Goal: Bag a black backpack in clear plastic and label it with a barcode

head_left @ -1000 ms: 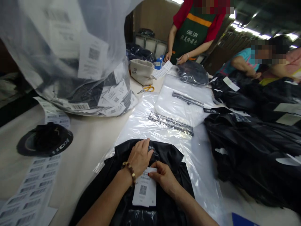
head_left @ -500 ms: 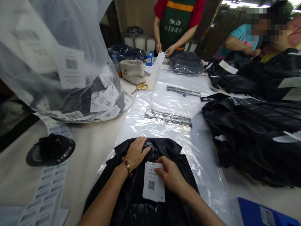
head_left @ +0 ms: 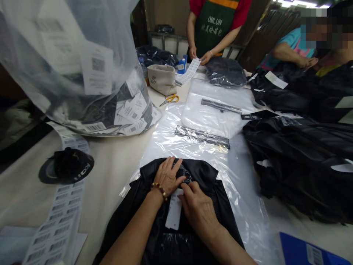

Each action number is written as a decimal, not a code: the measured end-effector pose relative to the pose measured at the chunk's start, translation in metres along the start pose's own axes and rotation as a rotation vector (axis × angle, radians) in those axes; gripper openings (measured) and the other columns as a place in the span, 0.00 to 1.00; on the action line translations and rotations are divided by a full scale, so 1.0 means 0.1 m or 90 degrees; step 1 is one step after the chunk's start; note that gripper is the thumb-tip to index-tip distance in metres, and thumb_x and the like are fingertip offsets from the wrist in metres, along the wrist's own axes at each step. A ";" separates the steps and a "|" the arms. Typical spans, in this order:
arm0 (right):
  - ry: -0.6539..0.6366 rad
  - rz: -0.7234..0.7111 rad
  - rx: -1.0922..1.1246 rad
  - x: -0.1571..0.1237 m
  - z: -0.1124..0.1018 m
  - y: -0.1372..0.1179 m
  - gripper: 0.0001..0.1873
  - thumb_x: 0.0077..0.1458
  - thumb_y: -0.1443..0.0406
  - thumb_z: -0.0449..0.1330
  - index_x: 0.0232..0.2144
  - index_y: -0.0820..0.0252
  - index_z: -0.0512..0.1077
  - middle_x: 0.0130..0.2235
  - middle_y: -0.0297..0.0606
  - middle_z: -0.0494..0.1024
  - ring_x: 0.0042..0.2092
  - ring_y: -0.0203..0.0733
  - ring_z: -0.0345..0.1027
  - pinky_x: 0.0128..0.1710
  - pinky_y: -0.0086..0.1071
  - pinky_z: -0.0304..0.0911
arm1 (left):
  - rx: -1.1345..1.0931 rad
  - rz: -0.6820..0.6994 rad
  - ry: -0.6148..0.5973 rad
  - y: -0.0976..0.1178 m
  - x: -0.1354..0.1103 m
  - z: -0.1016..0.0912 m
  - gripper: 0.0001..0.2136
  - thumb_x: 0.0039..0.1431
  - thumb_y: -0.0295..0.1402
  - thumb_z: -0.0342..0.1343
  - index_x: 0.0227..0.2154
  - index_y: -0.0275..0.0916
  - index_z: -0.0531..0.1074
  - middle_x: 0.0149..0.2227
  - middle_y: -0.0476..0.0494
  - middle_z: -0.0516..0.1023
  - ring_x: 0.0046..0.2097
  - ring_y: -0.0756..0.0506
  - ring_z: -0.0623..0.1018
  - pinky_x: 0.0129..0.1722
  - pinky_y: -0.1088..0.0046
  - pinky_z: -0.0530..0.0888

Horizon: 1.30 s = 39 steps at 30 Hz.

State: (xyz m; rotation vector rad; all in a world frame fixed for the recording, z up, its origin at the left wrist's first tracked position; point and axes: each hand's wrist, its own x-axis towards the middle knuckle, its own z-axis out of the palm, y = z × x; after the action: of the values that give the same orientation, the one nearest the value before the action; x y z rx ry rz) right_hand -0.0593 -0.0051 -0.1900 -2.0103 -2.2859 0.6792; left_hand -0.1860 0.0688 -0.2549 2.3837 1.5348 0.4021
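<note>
A black jacket [head_left: 135,217] with a shiny finish lies folded in front of me, its collar pointing away from me. My left hand [head_left: 166,176] rests on the collar, fingers stretched out and thumb reaching toward my other hand; a beaded bracelet circles that wrist. With fingertips pinched, my right hand [head_left: 197,206] holds a white hang tag [head_left: 173,213] near its upper end, just below the collar. The tag hangs over the jacket's middle, partly hidden behind my right fingers. Under the jacket is clear plastic bagging [head_left: 162,143].
A large clear bag of tags [head_left: 132,114] stands left, above a strip of barcode labels [head_left: 63,206] and a black tape roll [head_left: 66,165]. Yellow-handled scissors [head_left: 171,98] and a beige pouch [head_left: 161,79] lie farther back. Black garments [head_left: 300,158] pile up right; a co-worker holds labels.
The tag has turned so that its printed front with the QR code no longer faces me. My right hand has moved slightly up toward the collar. The whole view has shifted a little.
</note>
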 end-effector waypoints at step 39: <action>-0.074 0.169 0.183 -0.17 0.21 0.11 0.30 0.44 0.62 0.66 0.49 0.55 0.62 0.38 0.43 0.77 0.41 0.54 0.71 0.40 0.44 0.65 | 0.185 -0.047 -0.102 0.26 0.45 -0.17 0.20 0.62 0.45 0.40 0.37 0.34 0.70 0.39 0.36 0.72 0.44 0.36 0.71 0.43 0.58 0.66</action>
State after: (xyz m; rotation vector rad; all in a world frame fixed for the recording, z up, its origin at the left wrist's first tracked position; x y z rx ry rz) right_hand -0.0525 -0.0270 -0.2083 -2.1962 -1.8550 1.0974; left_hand -0.1528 0.1014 -0.2259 2.4869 1.6987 -0.0326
